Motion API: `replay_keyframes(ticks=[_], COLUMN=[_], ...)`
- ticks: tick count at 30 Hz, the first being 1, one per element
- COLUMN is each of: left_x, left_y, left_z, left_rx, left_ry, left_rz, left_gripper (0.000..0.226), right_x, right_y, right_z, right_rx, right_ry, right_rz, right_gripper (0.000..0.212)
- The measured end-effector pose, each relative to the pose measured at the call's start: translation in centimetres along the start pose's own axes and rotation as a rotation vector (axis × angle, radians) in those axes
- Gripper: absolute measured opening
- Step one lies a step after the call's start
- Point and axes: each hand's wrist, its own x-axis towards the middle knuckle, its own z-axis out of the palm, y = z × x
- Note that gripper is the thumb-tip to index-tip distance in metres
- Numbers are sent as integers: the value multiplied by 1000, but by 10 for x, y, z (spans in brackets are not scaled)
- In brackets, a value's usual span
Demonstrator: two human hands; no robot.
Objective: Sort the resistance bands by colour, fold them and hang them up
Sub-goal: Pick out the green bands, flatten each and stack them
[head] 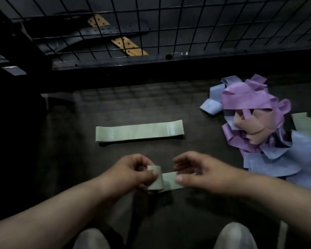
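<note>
Where the view begins, at the bottom edge, two pale rounded shapes (235,236) show: knees or shoe tips, cannot tell which. Just beyond them, both hands work low over a dark matte surface (70,168). Left hand (133,171): fingers curled, thumb and forefinger pinching the rolled-over end of a small green resistance band (166,181). Right hand (203,170): thumb tip pressed flat on the band's other end, fingers curled behind it, so it grips too. Band sits between the two hands, folded on itself into a short, flat, soft-looking strip, with one looped end standing up at the left. Farther out, centre: a second green band (139,131) lying flat and straight on the surface, a long smooth rectangle with faint pale print near each end, apart from the hands. Right of it and well apart: an unsorted heap of bands (255,112), limp and tangled. Lilac ones (241,97) lie on top, pale blue ones (276,155) at the back and near side, a peach one (253,130) crumpled in the middle, one green strip (302,123) poking out at the right edge. Farthest: a black wire grid panel (187,27), square mesh, spanning the top. Through it show dark straps (97,33) and two tan strips (128,46) with punched holes.
</note>
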Motion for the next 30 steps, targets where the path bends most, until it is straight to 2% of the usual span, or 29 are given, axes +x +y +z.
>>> replay_keyframes(ticks=[2, 3, 5, 6, 9, 10, 11, 13, 15, 20, 25, 28, 30], left_x=[4, 5, 7, 8, 14, 17, 17, 18, 23, 30, 26, 19, 15], left_y=[-4, -1, 5, 8, 12, 11, 10, 11, 13, 8, -4, -13, -17], left_z=[14, 19, 22, 22, 12, 7, 4, 0, -6, -33, -71, -87, -93], left_rx=[-8, -36, -95, -111, -44, -7, -10, -55, -32, 1, 49, 5, 40], left_ry=[-31, -57, -86, -66, 113, 88, -9, -253, -320, -314, -267, -194, -144], left_rz=[5, -3, -9, 19, 230, 274, 286, 267, 263, 214, 108, 25, 12], left_gripper=[10, 9, 22, 30, 48, 61, 72, 79, 75, 32, 43, 52, 51], right_x=[2, 6, 14, 17, 18, 17, 15, 12, 9, 3, 7, 10, 10], right_y=[-6, -6, -7, -7, -20, -25, -30, -39, -47, -59, -41, -19, -4], right_z=[22, 29, 32, 30, 17, 12, 8, -2, -12, -48, -64, -59, -51], right_rx=[81, 19, -63, 13, 324, 384, 446, 571, 649, 739, 651, 663, 632], right_ry=[-117, -77, 145, 189, 46, -5, -49, -69, -59, 75, 145, 175, 135], right_rz=[-14, -63, -130, -121, -92, -100, -108, -97, -97, -140, -87, 32, 140], right_gripper=[64, 62, 45, 38, 37, 38, 39, 37, 35, 42, 28, 28, 32])
